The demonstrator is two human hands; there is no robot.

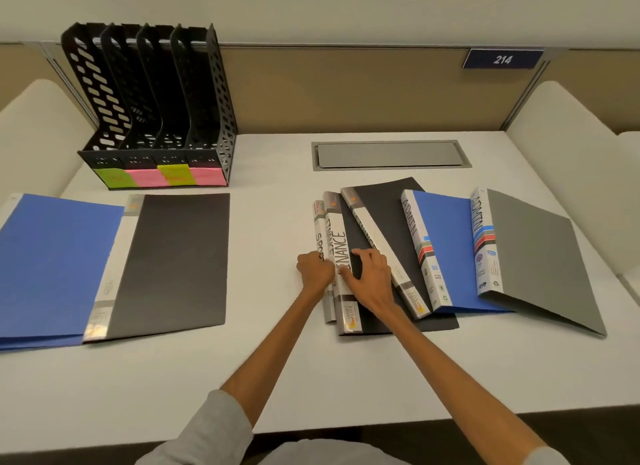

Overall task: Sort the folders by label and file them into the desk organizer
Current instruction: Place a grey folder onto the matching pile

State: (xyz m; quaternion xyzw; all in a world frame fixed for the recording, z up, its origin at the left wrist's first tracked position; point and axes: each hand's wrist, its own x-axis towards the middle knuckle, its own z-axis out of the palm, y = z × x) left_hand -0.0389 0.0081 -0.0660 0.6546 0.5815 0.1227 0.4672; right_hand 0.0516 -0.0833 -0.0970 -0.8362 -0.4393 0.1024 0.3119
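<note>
The right grip [370, 277] lies across the upper FINANCE folder [341, 243], fingers curled onto its white spine and thumb on the dark cover, closed on it. The left grip [313, 269] sits just at its 9 o'clock, fingers curled against the spine of the SPORTS folder [318, 229], pinning it. I judge one is being held down so the other can be drawn out of the pile without dragging it along.

At 2 o'clock from the grips a second FINANCE folder [377, 239] lies tilted, partly over the first. Beyond it, at 3 o'clock, a blue ADMIN folder [446, 243] and a grey ADMIN folder [533, 256] fan out with spines up, so the labels read at a glance.

At 9 o'clock, well apart, a blue folder [52, 263] and a dark folder [180, 256] lie flat on the table [277, 378], the dark one overlapping the blue.

The desk organizer [152, 111] stands at 10 o'clock, its slots showing no folders, with green and pink sticky notes [159, 177] on its front, presumably marking each slot's label. Filing has not yet begun.
</note>
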